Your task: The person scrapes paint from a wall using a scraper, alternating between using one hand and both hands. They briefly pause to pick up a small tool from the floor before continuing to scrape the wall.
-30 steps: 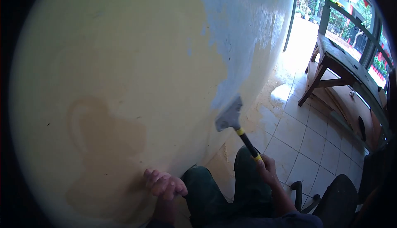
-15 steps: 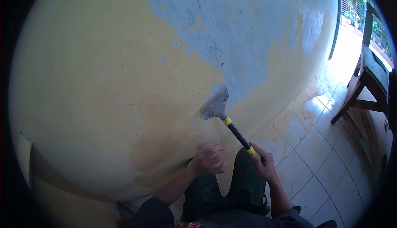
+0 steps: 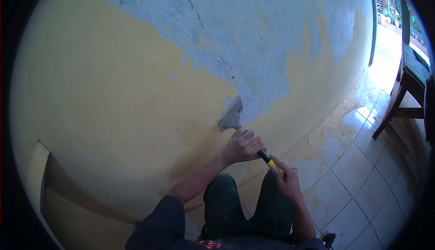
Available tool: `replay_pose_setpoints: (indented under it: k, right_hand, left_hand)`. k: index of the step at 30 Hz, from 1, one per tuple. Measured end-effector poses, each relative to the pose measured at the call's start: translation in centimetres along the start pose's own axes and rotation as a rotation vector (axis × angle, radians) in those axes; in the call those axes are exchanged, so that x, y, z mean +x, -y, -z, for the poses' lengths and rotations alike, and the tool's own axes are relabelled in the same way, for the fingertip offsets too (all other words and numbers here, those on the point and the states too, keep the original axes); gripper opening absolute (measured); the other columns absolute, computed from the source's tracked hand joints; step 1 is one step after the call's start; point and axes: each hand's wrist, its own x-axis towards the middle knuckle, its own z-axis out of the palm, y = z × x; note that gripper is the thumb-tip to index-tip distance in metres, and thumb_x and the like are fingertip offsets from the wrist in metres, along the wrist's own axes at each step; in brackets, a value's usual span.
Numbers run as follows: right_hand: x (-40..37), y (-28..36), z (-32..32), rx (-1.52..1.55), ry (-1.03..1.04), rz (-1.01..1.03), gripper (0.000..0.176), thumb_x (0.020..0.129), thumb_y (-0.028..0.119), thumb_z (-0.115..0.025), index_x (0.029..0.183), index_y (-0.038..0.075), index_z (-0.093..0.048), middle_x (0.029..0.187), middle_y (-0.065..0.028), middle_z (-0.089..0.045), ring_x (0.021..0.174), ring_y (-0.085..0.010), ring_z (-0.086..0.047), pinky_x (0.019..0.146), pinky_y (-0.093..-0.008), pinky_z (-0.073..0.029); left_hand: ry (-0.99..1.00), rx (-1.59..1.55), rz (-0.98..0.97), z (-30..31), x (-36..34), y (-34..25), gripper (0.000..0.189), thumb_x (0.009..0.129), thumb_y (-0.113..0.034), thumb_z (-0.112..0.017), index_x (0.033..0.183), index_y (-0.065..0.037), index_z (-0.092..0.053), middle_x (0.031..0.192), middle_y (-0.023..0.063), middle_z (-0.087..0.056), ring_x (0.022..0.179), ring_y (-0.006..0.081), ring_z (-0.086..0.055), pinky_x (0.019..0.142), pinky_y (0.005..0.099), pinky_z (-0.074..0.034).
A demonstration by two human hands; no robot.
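A long-handled scraper (image 3: 231, 115) has its wide grey blade against the wall (image 3: 122, 91), at the lower edge of a blue patch (image 3: 253, 50) where the yellow paint is gone. My left hand (image 3: 245, 146) is wrapped round the shaft just below the blade. Lower down, my right hand (image 3: 286, 180) grips the yellow and black end of the handle. Both hands are closed, and the left covers the upper part of the shaft.
Dusty paint scrapings (image 3: 333, 130) lie on the tiled floor (image 3: 358, 182) along the wall's foot. To the right stands a wooden chair (image 3: 405, 87), near a bright doorway. A ledge edge (image 3: 43, 159) juts out at the lower left. My knees are close to the wall.
My left hand, off the scraper before, has moved up and taken hold of its shaft near the blade. The right hand keeps its grip. The view has shifted slightly.
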Motion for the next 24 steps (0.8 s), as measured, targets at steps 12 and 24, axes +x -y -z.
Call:
replay_pose_setpoints:
  k: [12, 24]
  right_hand:
    - [0.3, 0.7, 0.4, -0.003, 0.036, -0.052, 0.037, 0.095, 0.021, -0.059, 0.131, 0.014, -0.061, 0.060, -0.0125, -0.052, 0.050, -0.0103, -0.039, 0.050, -0.0280, -0.038]
    - [1.4, 1.2, -1.1, 0.012, -0.011, 0.070, 0.036, 0.095, 0.021, -0.060, 0.130, 0.011, -0.061, 0.059, -0.0132, -0.049, 0.051, -0.0111, -0.043, 0.052, -0.0295, -0.040]
  left_hand:
    - [-0.234, 0.099, 0.044, -1.5, -0.1, 0.0, 0.023, 0.078, -0.027, -0.070, 0.063, -0.019, -0.054, 0.066, -0.0052, -0.053, 0.071, 0.0146, -0.057, 0.076, 0.0350, -0.041]
    - [-0.255, 0.073, 0.024, -0.6, -0.5, 0.7, 0.024, 0.075, -0.026, -0.071, 0.061, -0.019, -0.052, 0.063, -0.0030, -0.049, 0.066, 0.0152, -0.052, 0.074, 0.0354, -0.041]
